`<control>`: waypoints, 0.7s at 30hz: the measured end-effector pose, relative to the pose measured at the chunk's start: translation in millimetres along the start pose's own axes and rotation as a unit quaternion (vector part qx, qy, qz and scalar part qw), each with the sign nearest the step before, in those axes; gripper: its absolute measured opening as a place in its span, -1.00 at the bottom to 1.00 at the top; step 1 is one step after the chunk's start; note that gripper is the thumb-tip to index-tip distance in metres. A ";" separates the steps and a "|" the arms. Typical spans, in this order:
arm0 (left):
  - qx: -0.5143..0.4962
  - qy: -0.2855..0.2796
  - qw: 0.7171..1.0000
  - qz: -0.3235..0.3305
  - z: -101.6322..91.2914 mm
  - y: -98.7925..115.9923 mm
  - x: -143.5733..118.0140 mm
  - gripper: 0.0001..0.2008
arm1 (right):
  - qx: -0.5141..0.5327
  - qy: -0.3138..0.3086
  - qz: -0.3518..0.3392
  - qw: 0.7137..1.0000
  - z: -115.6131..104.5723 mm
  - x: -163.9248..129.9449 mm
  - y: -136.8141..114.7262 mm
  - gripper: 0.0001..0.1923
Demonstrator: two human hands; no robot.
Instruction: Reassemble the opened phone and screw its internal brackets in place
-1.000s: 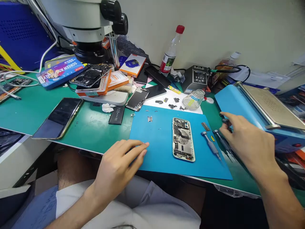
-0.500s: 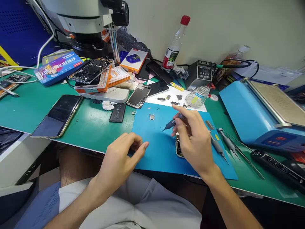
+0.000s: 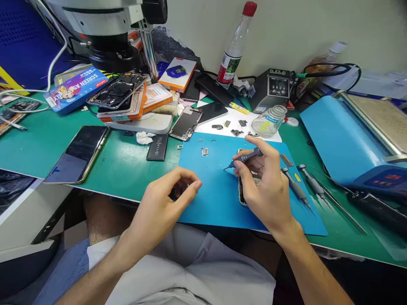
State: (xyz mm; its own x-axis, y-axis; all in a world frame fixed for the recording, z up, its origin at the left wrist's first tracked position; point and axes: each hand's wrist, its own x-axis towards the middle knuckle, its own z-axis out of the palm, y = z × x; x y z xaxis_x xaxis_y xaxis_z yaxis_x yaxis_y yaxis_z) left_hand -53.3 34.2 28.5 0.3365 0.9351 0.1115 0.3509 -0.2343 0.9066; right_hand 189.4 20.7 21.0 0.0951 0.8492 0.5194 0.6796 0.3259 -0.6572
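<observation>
- Green bench mat (image 3: 127,169) covers the whole workspace, with a pale wall behind it and clutter pretty much everywhere.
- Closest to me, my left hand (image 3: 165,203) hovers over the near-left corner of the blue silicone mat (image 3: 210,190), fingers loosely curled with thumb and forefinger close together; can't tell if anything tiny is pinched in there.
- My right hand (image 3: 263,186) is closed around a small grey screwdriver (image 3: 243,159), pinched pen-style, tip pointing left and down toward the blue mat.
- Under that hand lies the opened phone (image 3: 244,197), face-up guts showing, mostly hidden by my fingers (only the left edge and a bit of the top peek out).
- Just right of the phone, two more screwdrivers (image 3: 297,190) lie side by side near the edge of the blue mat, with thin tweezers (image 3: 337,207) beyond them on the green.
- A tiny loose part (image 3: 204,151) sits alone toward the far side of the blue mat.
- Off to the left, a dark phone (image 3: 78,152) lies flat, and a black battery (image 3: 157,147) sits between it and the blue mat.
- Farther back: a glass jar (image 3: 269,120) beside small parts on a white sheet (image 3: 235,120), and a soldering station (image 3: 275,90).
- At the wall, a red-capped bottle (image 3: 235,46), the microscope (image 3: 104,25) top left, and a blue heating machine (image 3: 346,135) on the right.
</observation>
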 end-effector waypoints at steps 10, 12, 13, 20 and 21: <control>-0.135 -0.052 0.989 0.010 26.0 12.2 9.9 -0.61 | 0.303 0.111 0.178 0.930 -14.5 -13.1 -25.6 -0.46; -0.180 -0.059 0.982 0.014 33.4 16.6 10.7 -0.66 | 0.349 0.100 0.203 0.910 -13.8 -17.8 -28.7 -0.47; -0.199 -0.058 0.978 0.017 36.6 18.0 10.9 -0.72 | 0.362 0.097 0.208 0.904 -12.8 -19.9 -29.3 -0.47; -0.287 -0.031 0.957 0.023 49.3 16.3 13.6 -0.76 | 0.428 0.114 0.230 0.867 -1.5 -25.2 -26.9 -0.48; -0.298 -0.039 0.953 0.022 49.8 15.5 14.4 -0.75 | 0.435 0.118 0.234 0.862 -0.3 -25.2 -26.9 -0.48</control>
State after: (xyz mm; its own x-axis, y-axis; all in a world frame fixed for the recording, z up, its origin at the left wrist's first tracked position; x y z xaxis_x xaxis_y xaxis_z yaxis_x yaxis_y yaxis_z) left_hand 0.5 30.8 23.9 0.4111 0.8999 0.1454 -0.2166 -0.0585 0.9745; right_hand 169.0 -9.6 25.8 0.4248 0.8979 0.1154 -0.2654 0.2454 -0.9324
